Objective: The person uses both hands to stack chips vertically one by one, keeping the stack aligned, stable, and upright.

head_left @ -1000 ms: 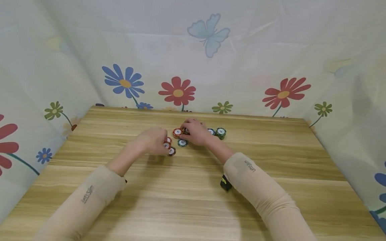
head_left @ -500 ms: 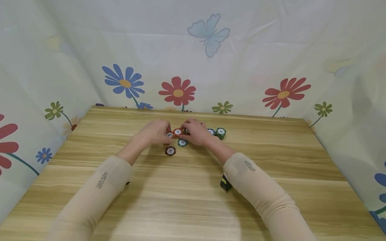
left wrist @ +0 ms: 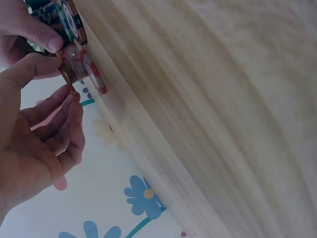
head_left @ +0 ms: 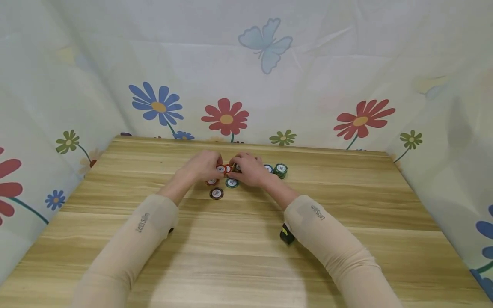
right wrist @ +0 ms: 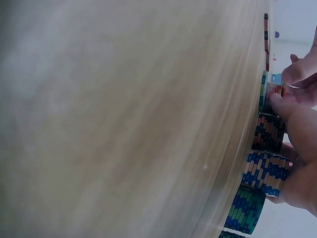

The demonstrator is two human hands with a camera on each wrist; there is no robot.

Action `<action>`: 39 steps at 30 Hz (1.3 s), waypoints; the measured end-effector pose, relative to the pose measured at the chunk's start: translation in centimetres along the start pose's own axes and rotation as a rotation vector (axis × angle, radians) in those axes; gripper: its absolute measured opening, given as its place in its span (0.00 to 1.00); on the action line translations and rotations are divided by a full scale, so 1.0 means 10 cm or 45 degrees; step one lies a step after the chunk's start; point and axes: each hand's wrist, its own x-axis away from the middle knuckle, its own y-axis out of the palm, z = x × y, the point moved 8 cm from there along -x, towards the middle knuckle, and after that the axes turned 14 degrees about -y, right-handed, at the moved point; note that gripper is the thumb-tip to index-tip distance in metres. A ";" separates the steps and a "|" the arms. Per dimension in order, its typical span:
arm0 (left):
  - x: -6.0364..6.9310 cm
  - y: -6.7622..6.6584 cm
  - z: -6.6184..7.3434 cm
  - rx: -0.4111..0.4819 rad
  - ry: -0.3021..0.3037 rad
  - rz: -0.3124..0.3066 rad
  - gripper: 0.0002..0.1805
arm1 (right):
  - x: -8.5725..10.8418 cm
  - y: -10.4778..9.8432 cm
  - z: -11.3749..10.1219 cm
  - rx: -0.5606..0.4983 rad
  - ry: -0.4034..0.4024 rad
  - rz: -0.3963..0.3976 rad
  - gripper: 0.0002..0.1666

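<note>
My left hand (head_left: 202,167) pinches a red poker chip (head_left: 221,169) between thumb and fingers, at the edge of a low red chip stack (head_left: 229,168). In the left wrist view, the pinched chip (left wrist: 67,74) is held over the red chips (left wrist: 94,73). My right hand (head_left: 251,171) curls its thumb and fingers around the dark chip stack (right wrist: 270,132) next to the red one, covering much of it. Loose on the table before the hands lie a green chip (head_left: 232,183), a dark red chip (head_left: 216,193) and another red chip (head_left: 212,182).
Right of the stacks held by my right hand stand a blue stack (right wrist: 267,172) and a green stack (head_left: 281,170). The wooden table (head_left: 327,205) ends at a flower-printed curtain (head_left: 308,85) behind. A black strap piece (head_left: 286,234) shows under the right sleeve.
My left hand has moved right and away from me, bringing a red chip to the red stack. The dark red chip is left apart on the table. My right hand stays in place.
</note>
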 end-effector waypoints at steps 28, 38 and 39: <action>-0.05 -0.02 -0.06 0.084 0.032 -0.008 0.10 | 0.00 0.00 0.00 -0.010 0.011 -0.024 0.23; -0.05 0.01 -0.04 0.070 -0.002 -0.014 0.12 | 0.01 0.00 -0.01 -0.009 0.002 -0.023 0.23; -0.05 0.01 -0.04 0.068 0.002 -0.010 0.12 | 0.01 0.00 0.00 -0.005 0.004 -0.023 0.23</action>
